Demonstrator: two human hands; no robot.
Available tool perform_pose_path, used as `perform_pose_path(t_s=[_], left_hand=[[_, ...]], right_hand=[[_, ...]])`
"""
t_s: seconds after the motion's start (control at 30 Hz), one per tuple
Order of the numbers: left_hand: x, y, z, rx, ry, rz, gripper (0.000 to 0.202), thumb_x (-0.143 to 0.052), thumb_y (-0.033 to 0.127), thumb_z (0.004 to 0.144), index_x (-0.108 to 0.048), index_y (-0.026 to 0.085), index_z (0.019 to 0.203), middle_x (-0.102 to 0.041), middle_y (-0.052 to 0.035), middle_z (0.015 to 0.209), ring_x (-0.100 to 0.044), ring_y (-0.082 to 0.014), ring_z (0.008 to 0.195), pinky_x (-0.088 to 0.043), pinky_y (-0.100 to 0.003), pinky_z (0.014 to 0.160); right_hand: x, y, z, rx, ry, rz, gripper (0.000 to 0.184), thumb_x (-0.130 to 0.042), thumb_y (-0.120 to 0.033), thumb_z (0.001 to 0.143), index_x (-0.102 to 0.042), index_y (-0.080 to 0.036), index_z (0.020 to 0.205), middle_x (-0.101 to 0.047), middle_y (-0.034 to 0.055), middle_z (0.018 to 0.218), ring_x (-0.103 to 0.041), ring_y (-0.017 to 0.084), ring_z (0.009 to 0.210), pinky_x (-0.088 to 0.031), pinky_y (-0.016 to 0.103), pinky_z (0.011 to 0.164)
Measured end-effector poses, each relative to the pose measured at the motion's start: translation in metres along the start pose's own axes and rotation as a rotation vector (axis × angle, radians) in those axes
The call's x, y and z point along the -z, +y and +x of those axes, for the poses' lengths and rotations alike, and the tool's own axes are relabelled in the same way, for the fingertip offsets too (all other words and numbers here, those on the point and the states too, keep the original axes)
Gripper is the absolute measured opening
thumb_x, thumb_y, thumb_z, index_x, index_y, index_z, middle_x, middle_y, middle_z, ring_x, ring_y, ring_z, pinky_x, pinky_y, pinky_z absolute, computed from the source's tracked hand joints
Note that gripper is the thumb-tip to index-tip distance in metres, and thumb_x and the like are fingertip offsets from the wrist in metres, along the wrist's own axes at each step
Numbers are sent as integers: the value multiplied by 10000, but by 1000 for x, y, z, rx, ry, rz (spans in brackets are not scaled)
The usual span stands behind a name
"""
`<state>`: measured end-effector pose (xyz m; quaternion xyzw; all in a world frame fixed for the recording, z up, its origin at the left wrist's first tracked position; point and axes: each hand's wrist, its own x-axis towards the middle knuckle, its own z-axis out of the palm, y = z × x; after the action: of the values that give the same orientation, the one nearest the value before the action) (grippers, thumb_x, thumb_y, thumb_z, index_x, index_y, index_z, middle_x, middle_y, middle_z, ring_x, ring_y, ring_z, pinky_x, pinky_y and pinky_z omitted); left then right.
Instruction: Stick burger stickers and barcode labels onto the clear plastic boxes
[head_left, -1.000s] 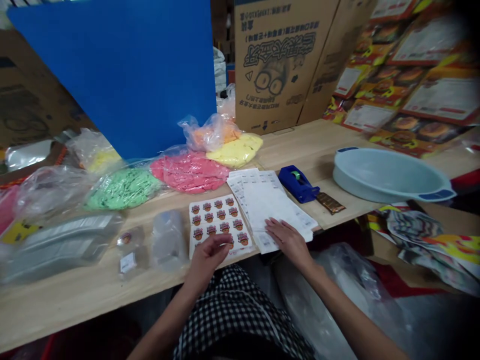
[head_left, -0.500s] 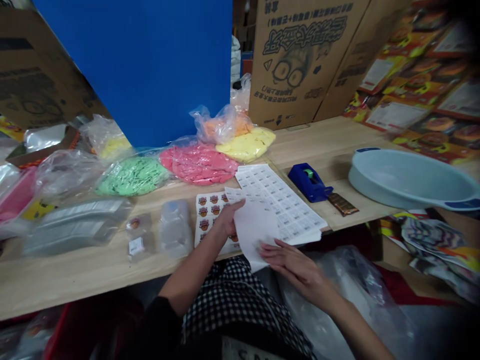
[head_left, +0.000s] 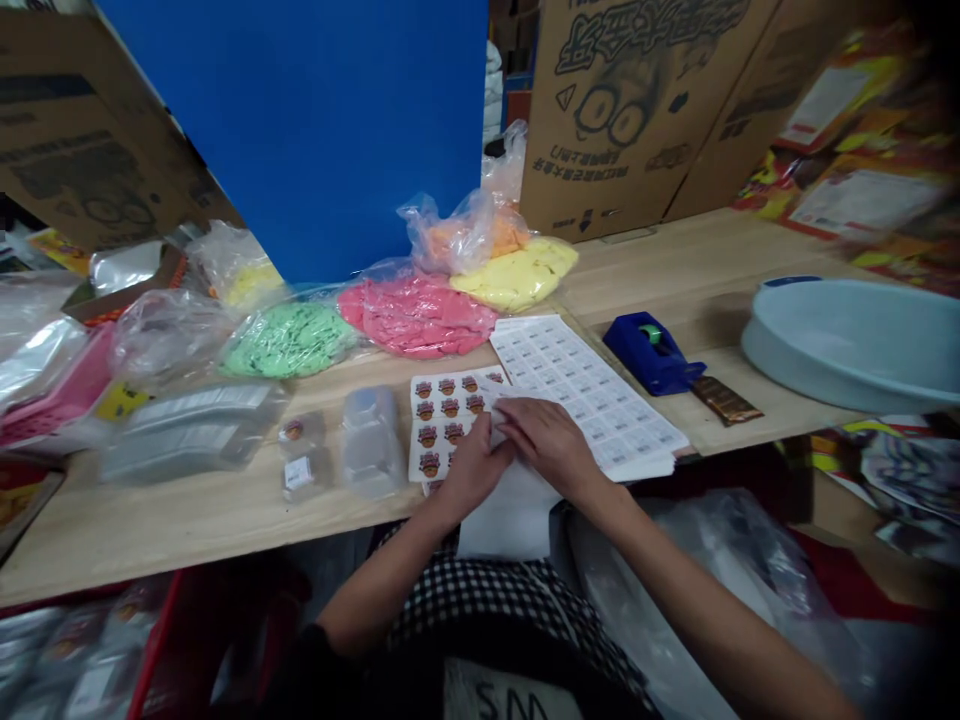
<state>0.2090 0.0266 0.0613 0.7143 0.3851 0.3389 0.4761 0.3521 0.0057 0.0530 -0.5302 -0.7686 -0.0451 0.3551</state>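
My left hand [head_left: 477, 465] pinches the upper left edge of a white label sheet [head_left: 506, 518], which hangs over the table's front edge. My right hand [head_left: 551, 440] closes on the same sheet's top edge, its fingertips almost touching the left thumb. The sheet's upper part is hidden behind my fingers. To the left, partly under my left hand, lies a sheet of round burger stickers [head_left: 448, 410]. Behind my right hand rests a stack of printed label sheets [head_left: 600, 385]. Clear plastic boxes [head_left: 371, 440] and a small clear pack with a label [head_left: 300, 460] lie further left.
Bags of green [head_left: 289, 338], pink [head_left: 420, 315] and yellow [head_left: 517, 275] material line the back before a blue panel [head_left: 315, 120]. A blue tape dispenser [head_left: 652, 352], brown sachet [head_left: 726, 400] and pale blue basin [head_left: 855, 350] stand right. Flat clear packaging [head_left: 191, 430] lies left.
My right hand has moved up from the sheet's lower part to its top edge, meeting my left hand. The sheet now hangs lower, and the camera view has shifted.
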Motion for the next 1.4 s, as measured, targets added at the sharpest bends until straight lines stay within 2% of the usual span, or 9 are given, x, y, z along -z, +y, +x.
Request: perform_pose_path(t_s=[0.13,0.33,0.67,0.83,0.93,1.0,1.1,1.27,1.4], left_hand=[[7,2,-3,46,-47,195,162,-528,173,783,-519,205,942,-620,-22,957,-562,-197,909,-427,-319,814],[12,7,-7,32,-129,304,156,-514,207,801,-519,202,956,-620,-30,868,-572,-211,819,-414,-303,719],[14,15,-12,42,-198,320,133,-523,241,806,-543,183,925,-635,-55,844,-584,-229,804,-418,-311,721],[16,15,-13,33,-216,138,193,-531,239,801,-562,173,980,-653,-51,955,-582,-216,881,-441,-307,784],[17,9,-10,54,-174,11,255,-545,229,785,-574,171,1031,-653,-47,1027,-576,-210,941,-449,-309,828],[14,3,-5,111,-112,-71,279,-565,220,766,-578,173,1040,-657,-45,1028,-583,-209,929,-462,-315,814],[9,-5,5,180,-22,-227,212,-577,216,755,-598,171,962,-671,-46,952,-603,-201,858,-482,-324,760],[8,-7,17,231,112,-274,131,-634,280,744,-562,176,711,-652,-60,763,-604,-211,810,-471,-359,744],[14,1,20,269,122,-319,144,-676,276,700,-567,183,687,-623,-7,688,-591,-176,706,-465,-312,700]], right_hand=[[-1,-4,3,60,-38,-54,241,-409,-281,924,-611,-196,1024,-694,64,944,-623,194,880,-439,335,784],[15,-3,5,137,-40,-86,232,-398,-226,922,-627,-190,932,-701,54,867,-623,177,798,-419,323,761],[25,-5,5,164,-55,-78,277,-359,-225,917,-627,-176,871,-676,50,740,-607,162,698,-413,307,720],[24,4,4,-172,51,140,216,-432,-303,879,-617,-201,831,-668,32,731,-605,170,680,-439,293,649],[31,9,8,-464,265,221,206,-463,-331,861,-601,-198,784,-642,22,708,-590,165,661,-443,284,617],[36,6,12,-511,417,183,207,-461,-334,865,-603,-196,807,-635,25,714,-587,170,678,-448,299,639],[36,-17,17,-255,455,36,178,-454,-278,879,-610,-196,898,-672,53,819,-606,191,781,-443,350,741],[15,-76,16,535,103,4,220,-451,-148,874,-599,-182,1033,-647,66,1138,-548,199,1093,-359,406,957],[6,-93,12,652,-108,22,216,-449,-159,879,-628,-186,998,-618,35,1201,-512,195,1146,-365,382,983]])
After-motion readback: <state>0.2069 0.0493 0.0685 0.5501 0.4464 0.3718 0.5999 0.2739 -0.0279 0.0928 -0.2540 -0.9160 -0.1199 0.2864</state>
